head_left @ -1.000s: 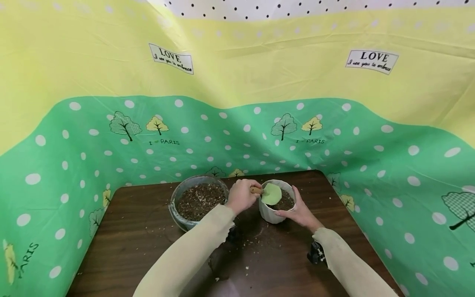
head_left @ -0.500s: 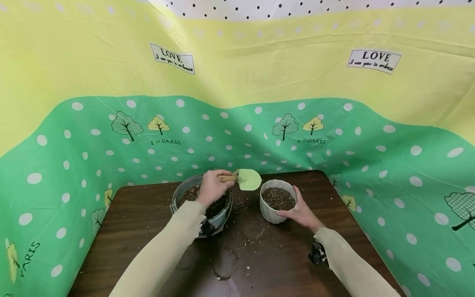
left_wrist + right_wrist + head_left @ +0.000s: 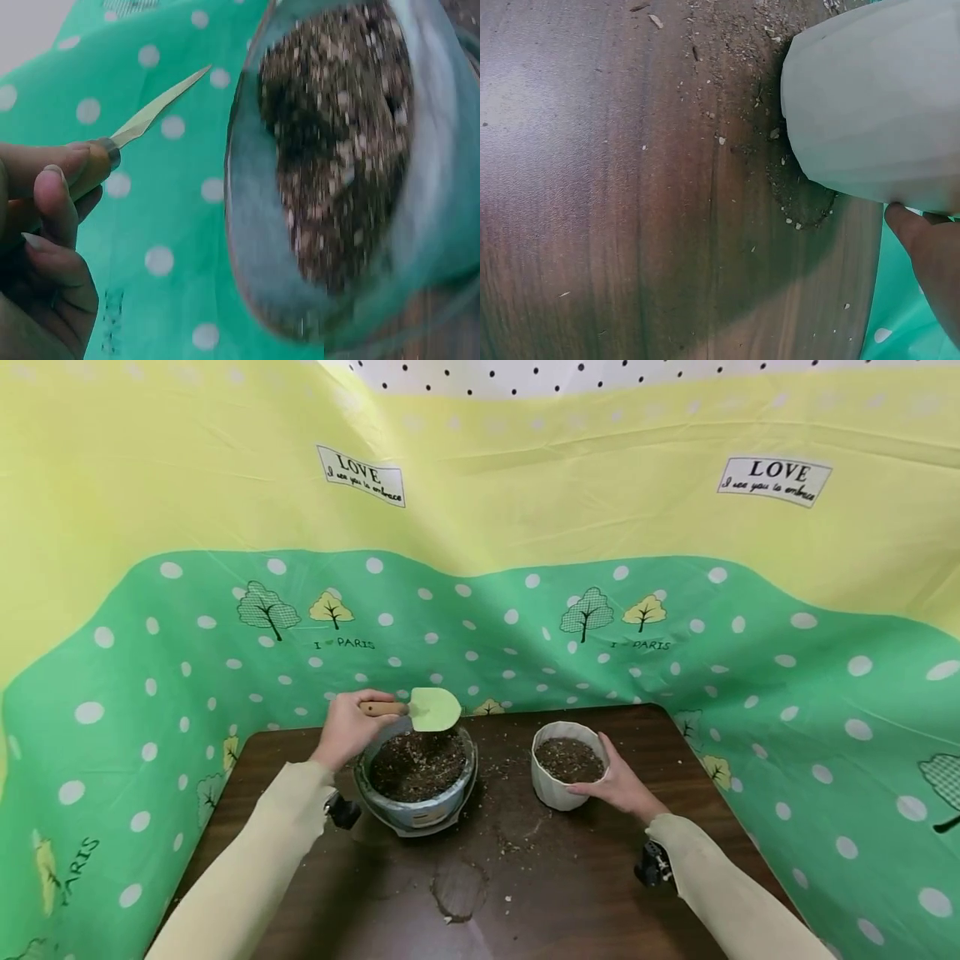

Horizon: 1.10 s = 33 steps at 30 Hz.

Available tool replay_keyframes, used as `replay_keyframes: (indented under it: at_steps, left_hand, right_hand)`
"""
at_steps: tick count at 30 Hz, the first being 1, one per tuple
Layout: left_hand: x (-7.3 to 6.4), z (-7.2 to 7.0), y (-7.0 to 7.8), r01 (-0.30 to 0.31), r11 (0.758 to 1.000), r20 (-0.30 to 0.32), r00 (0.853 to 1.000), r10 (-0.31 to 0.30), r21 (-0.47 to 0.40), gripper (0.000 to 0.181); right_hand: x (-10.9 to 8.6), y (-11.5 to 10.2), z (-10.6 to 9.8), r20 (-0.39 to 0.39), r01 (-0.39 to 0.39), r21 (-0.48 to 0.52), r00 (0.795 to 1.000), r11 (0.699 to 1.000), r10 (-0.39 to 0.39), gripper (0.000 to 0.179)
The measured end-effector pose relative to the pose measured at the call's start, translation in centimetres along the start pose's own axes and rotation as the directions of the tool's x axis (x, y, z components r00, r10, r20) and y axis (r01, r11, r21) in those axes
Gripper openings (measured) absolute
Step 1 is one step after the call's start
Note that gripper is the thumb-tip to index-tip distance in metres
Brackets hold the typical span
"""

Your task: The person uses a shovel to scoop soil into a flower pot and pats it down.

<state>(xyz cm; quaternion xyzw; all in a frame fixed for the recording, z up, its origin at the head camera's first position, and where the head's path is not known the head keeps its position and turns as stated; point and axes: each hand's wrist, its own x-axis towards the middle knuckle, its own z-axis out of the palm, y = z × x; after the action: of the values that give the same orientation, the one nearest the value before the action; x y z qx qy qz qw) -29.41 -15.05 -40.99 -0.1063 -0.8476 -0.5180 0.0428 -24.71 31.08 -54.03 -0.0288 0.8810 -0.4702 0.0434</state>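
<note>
My left hand (image 3: 347,727) grips the wooden handle of a small trowel (image 3: 435,709) with a light green blade. It holds the trowel above the back of a blue-grey pot (image 3: 429,812) of dark, chip-flecked soil. In the left wrist view the trowel's blade (image 3: 161,106) appears edge-on, apart from the pot's rim. My right hand (image 3: 621,783) holds the right side of a white ribbed flowerpot (image 3: 553,787), thumb in front; its other fingers are mostly hidden behind. Soil (image 3: 570,760) fills much of this pot. In the right wrist view the thumb (image 3: 919,232) touches its wall.
Both pots stand on a dark wooden table (image 3: 390,893), the blue-grey one on the left. Crumbs of soil (image 3: 517,843) lie between and in front of them, along with a ring-shaped dirt mark (image 3: 459,917). A green and yellow printed cloth (image 3: 495,643) encloses the back and sides.
My left hand has carried the trowel left, from over the white flowerpot to above the blue-grey pot. My right hand has stayed on the white flowerpot. The head view has shifted slightly.
</note>
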Motion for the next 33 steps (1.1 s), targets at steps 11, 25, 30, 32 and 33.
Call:
replay_keyframes:
  at_steps: [11, 25, 30, 32, 33]
  left_hand:
    - [-0.9, -3.8, -1.2, -0.043, 0.962, 0.083, 0.996, 0.021, 0.271, 0.023]
    - [-0.5, -5.1, -0.5, -0.118, 0.884, 0.305, 0.952, -0.029, 0.453, 0.019]
    - [-0.5, -5.1, -0.9, -0.048, 0.932, 0.348, 0.933, -0.086, 0.360, 0.020]
    - [-0.6, -5.0, -1.0, 0.004, 0.951, 0.367, 0.922, -0.124, 0.310, 0.021]
    - [-0.6, -5.0, -1.1, 0.037, 0.960, 0.376, 0.915, -0.144, 0.278, 0.022]
  right_hand:
    - [0.4, -0.8, -0.5, 0.017, -0.029, -0.039, 0.999, 0.999, 0.030, 0.131]
    - [0.2, -0.5, -0.1, 0.024, -0.047, -0.018, 0.999, 0.999, 0.047, 0.131]
    - [0.2, -0.3, -0.1, 0.019, -0.046, -0.028, 0.999, 0.999, 0.046, 0.132]
    - [0.2, -0.3, -0.1, 0.014, -0.042, -0.034, 0.999, 0.999, 0.043, 0.132]
    - [0.3, -0.3, -0.1, 0.012, -0.040, -0.038, 0.999, 0.998, 0.040, 0.132]
